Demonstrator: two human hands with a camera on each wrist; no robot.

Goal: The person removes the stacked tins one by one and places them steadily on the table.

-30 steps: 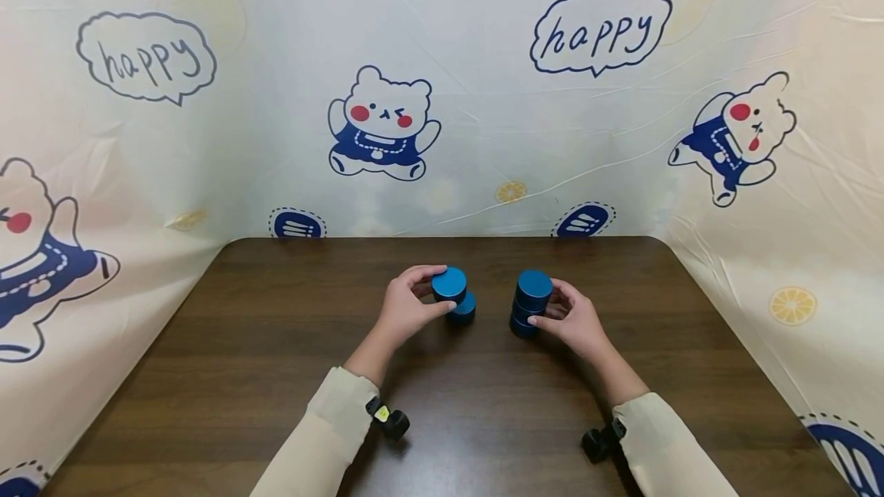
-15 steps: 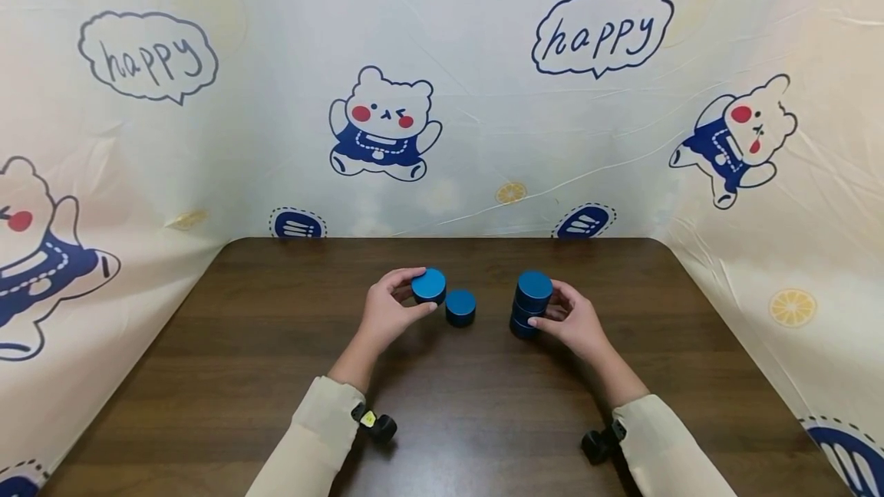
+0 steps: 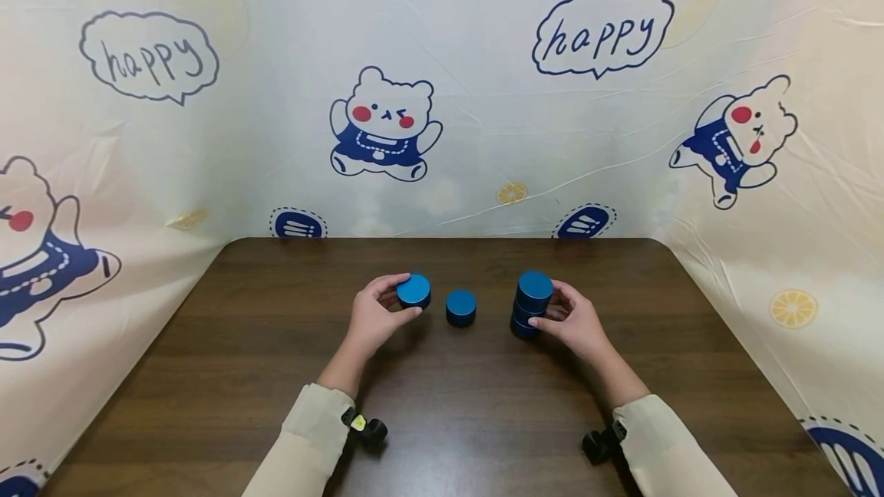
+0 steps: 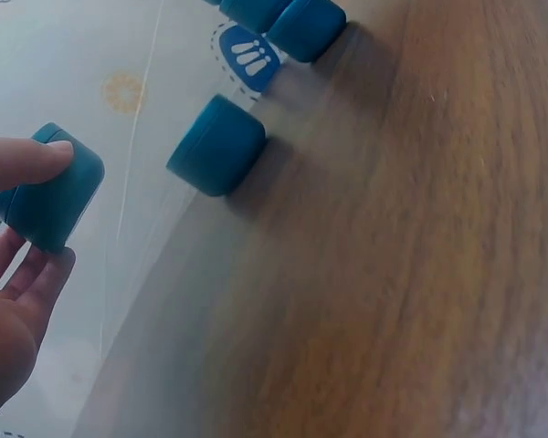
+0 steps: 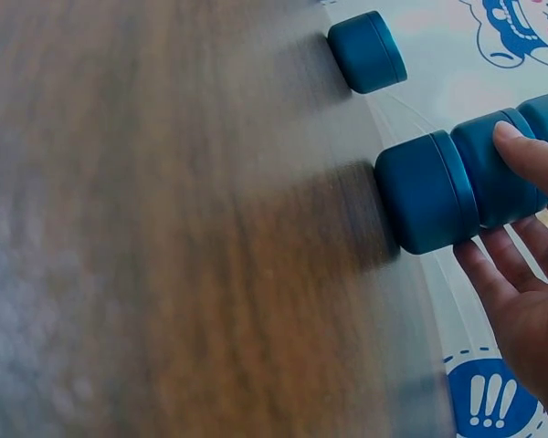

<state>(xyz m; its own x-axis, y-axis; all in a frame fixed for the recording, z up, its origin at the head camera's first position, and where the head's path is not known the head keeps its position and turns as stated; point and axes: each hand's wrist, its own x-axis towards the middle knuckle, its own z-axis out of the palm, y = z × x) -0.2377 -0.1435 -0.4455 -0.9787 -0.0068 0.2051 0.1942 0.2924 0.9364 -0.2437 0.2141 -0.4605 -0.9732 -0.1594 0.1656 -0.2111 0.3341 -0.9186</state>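
My left hand (image 3: 371,319) pinches a round blue tin (image 3: 413,291) between thumb and fingers. In the left wrist view this held tin (image 4: 64,196) appears raised off the tabletop, its lid seam showing. Just right of it, a second blue tin (image 3: 460,308) stands alone on the table. Farther right rises an upright stack of three matching tins (image 3: 533,291). My right hand (image 3: 578,322) grips that stack from its right side; in the right wrist view the thumb lies across the middle tin (image 5: 493,173), with fingers beneath.
The dark wooden table (image 3: 456,420) ends at a back edge against a pale printed cloth (image 3: 483,113) with bears and lettering. Small black cameras are strapped at both wrists, beside cream sleeves (image 3: 300,436).
My left hand has carried its tin leftward and slightly down, away from over the lone tin, which now shows fully. The right hand and the stack have stayed put.
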